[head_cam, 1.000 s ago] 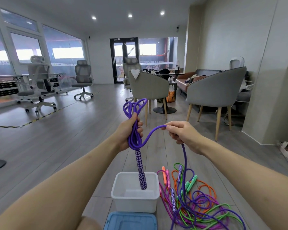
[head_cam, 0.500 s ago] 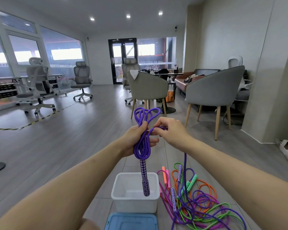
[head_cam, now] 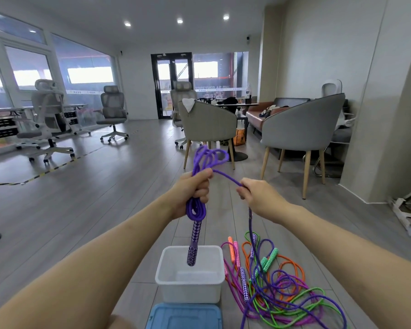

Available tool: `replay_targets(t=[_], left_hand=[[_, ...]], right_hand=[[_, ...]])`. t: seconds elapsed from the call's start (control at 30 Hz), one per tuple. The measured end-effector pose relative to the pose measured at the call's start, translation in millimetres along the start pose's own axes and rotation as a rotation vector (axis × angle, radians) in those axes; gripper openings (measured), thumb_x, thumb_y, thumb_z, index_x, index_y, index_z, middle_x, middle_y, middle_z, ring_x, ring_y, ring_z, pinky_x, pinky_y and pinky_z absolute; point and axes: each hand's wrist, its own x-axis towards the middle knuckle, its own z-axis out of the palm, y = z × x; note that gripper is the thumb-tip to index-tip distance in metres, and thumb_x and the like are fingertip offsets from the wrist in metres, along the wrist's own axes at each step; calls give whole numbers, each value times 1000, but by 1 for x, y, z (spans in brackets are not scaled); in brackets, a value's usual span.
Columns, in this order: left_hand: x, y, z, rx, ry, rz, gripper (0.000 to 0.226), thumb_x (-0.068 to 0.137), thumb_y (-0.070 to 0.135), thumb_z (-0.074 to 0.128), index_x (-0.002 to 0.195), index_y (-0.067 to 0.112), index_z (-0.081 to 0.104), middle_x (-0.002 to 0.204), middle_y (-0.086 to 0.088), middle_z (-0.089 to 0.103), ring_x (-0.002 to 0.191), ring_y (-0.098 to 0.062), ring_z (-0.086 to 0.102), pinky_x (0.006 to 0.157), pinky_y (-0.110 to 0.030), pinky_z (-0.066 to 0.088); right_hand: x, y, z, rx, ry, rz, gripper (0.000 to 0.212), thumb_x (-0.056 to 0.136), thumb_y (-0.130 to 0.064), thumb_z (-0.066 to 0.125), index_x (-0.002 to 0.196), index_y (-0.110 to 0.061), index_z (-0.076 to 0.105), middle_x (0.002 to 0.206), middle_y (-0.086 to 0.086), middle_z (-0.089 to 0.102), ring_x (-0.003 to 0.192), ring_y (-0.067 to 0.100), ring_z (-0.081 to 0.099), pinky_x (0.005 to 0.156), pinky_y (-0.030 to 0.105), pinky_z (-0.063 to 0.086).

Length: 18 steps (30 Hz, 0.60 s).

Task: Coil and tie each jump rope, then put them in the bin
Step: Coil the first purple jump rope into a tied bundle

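Note:
My left hand (head_cam: 193, 191) grips a bundle of folded loops of a purple jump rope (head_cam: 208, 157) held upright. One patterned purple handle (head_cam: 193, 248) hangs below the hand over the white bin (head_cam: 190, 290). My right hand (head_cam: 255, 194) pinches the free strand of the same rope, drawn taut to the right of the bundle. From there the strand drops to the floor. A tangled pile of purple, orange, green and pink jump ropes (head_cam: 278, 288) lies on the floor right of the bin.
A blue lid (head_cam: 184, 317) lies on the floor in front of the bin. Grey armchairs (head_cam: 301, 129) and a round table stand ahead. Office chairs (head_cam: 112, 110) stand at the left by the windows. A wall corner with clutter (head_cam: 408, 214) is at the right.
My right hand has pulled away to the right from the bundle, stretching the free strand. Half a second ago both hands met at the loops. The bundle now holds another loop.

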Motion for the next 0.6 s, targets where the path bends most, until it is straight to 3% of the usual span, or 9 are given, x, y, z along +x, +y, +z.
replay_targets(t=[0.17, 0.3, 0.43, 0.5, 0.6], left_hand=[[3, 16, -7, -376, 100, 129, 26, 106, 34, 52, 91, 15, 61, 58, 8, 36, 42, -4, 33, 43, -18, 39], [0, 16, -5, -366, 119, 120, 26, 106, 35, 53, 96, 13, 63, 60, 7, 38, 42, -5, 35, 43, -19, 40], [-1, 14, 5, -306, 110, 109, 22, 106, 33, 53, 99, 14, 61, 63, 5, 37, 44, -6, 34, 44, -20, 41], [-1, 13, 8, -282, 112, 112, 20, 106, 32, 53, 102, 14, 59, 64, 5, 39, 45, -6, 34, 46, -20, 42], [-2, 9, 9, -236, 115, 112, 19, 108, 29, 50, 105, 12, 57, 67, 3, 45, 48, -7, 38, 48, -22, 46]], right_hand=[[-8, 23, 11, 124, -176, 373, 19, 105, -22, 55, 109, -9, 67, 99, 8, 68, 92, 22, 65, 80, 33, 55], [-11, 23, 9, 284, -209, 386, 17, 102, -20, 59, 113, -12, 70, 109, 3, 66, 106, 19, 60, 87, 31, 43], [-5, 8, 3, 560, -73, 337, 15, 106, -18, 52, 107, -12, 66, 97, 6, 71, 96, 20, 68, 87, 31, 48], [-6, 4, 2, 680, -17, 332, 21, 109, -21, 47, 112, -11, 65, 84, 6, 70, 80, 19, 70, 78, 29, 53], [-5, -3, 1, 778, 85, 353, 26, 110, -31, 43, 115, -19, 65, 70, 2, 55, 61, 15, 55, 58, 26, 52]])
